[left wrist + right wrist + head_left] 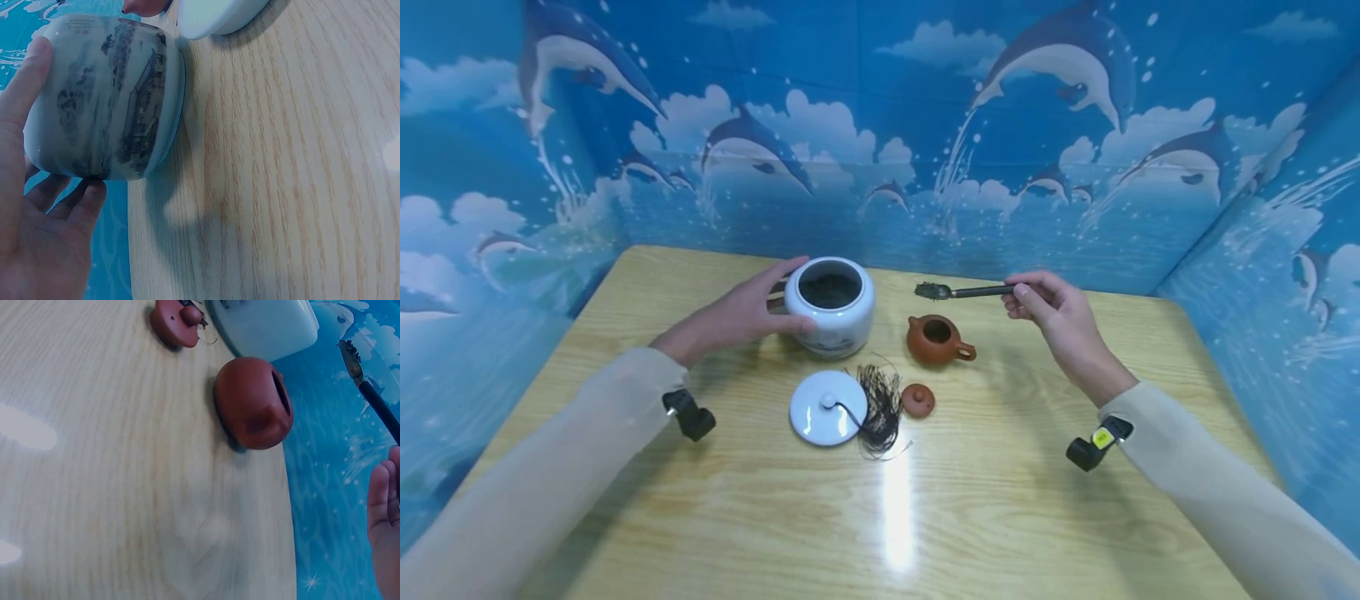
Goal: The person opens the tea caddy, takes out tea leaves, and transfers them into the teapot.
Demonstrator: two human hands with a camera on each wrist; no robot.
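My left hand (pixel 741 307) grips the side of a white porcelain jar (pixel 842 329), thumb on the near wall and fingers round the back. Dark contents show inside its mouth, and a painted landscape covers its wall (pixel 106 100) in the left wrist view. Out to the right, my right hand (pixel 1056 321) pinches the dark handle of a tea scoop (pixel 977 292). Dark loose tea leaves (pixel 931 290) lie heaped on its tip, which points left. Just below the scoop stands a reddish-brown clay teapot (pixel 931 350), lidless, its handle to the right.
In front of the jar lies its white lid (pixel 811 417), with a dark stringy tassel (pixel 880 408) beside it. The small clay teapot lid (pixel 918 401) rests right of the tassel. Blue dolphin-print cloth (pixel 865 125) walls in the wooden table (pixel 760 517) at the back and sides.
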